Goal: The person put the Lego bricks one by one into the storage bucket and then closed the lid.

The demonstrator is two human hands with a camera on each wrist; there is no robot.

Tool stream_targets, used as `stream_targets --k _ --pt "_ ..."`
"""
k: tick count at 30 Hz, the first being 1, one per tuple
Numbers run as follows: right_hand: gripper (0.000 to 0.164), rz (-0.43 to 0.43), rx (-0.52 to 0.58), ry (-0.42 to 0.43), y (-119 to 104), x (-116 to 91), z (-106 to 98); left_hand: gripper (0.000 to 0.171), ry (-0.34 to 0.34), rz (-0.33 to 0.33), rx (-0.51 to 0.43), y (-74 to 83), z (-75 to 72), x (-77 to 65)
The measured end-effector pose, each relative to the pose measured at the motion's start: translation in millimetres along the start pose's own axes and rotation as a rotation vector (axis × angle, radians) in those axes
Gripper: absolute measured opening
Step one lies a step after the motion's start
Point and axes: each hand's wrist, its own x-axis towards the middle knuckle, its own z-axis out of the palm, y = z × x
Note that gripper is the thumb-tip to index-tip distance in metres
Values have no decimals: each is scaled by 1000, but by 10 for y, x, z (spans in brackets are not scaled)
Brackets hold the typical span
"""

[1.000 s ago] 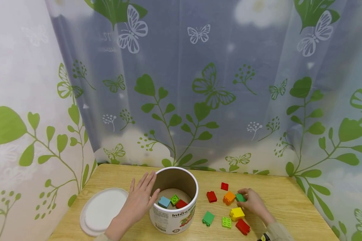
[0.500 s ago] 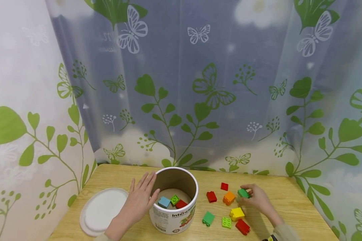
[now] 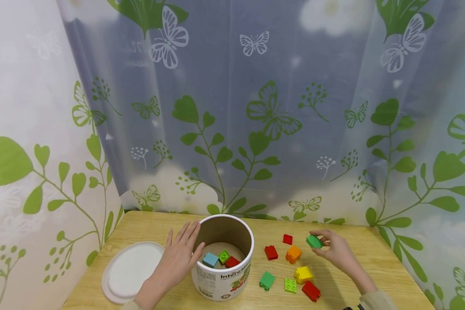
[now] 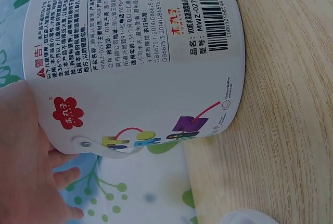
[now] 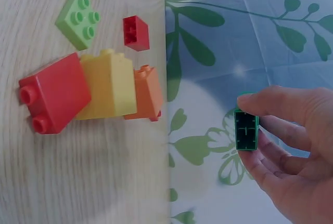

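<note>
My right hand (image 3: 339,252) pinches a green toy brick (image 3: 314,242) between thumb and fingers, raised above the table. In the right wrist view the hollow underside of this green brick (image 5: 246,131) faces the camera. With fingers straight, my left hand (image 3: 178,257) rests against the left side of a white round bucket (image 3: 223,284). Inside the bucket lie a blue brick (image 3: 210,259), a light green brick (image 3: 223,256) and a red brick (image 3: 232,261). The left wrist view shows the printed wall of the bucket (image 4: 130,89) beside the left hand (image 4: 26,161).
Loose bricks lie right of the bucket: orange (image 3: 293,254), yellow (image 3: 303,274), light green (image 3: 290,285), another green brick (image 3: 267,280) and several red ones, one red brick (image 3: 311,291) nearest the front. A white lid (image 3: 133,267) lies at the left. A patterned curtain (image 3: 271,172) hangs behind the table.
My right hand has lifted the green brick off the table beside the orange one and moved it up and slightly right. The left hand has stayed at the bucket.
</note>
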Motion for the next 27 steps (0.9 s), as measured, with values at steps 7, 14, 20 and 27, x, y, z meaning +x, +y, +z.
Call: stream_targets --k 7,14,20,27 --pt "48 -1 13 10 -117 3 -28 64 -4 -6 5 -10 5 -2" --pt "48 -44 2 31 -263 42 -15 64 -3 -5 7 -3 -9 -13" --pt "46 -72 -4 28 -401 122 13 63 9 7 8 2 -12 -14" --pt "45 -124 0 13 -554 234 71 64 17 13 23 -12 12 -8"
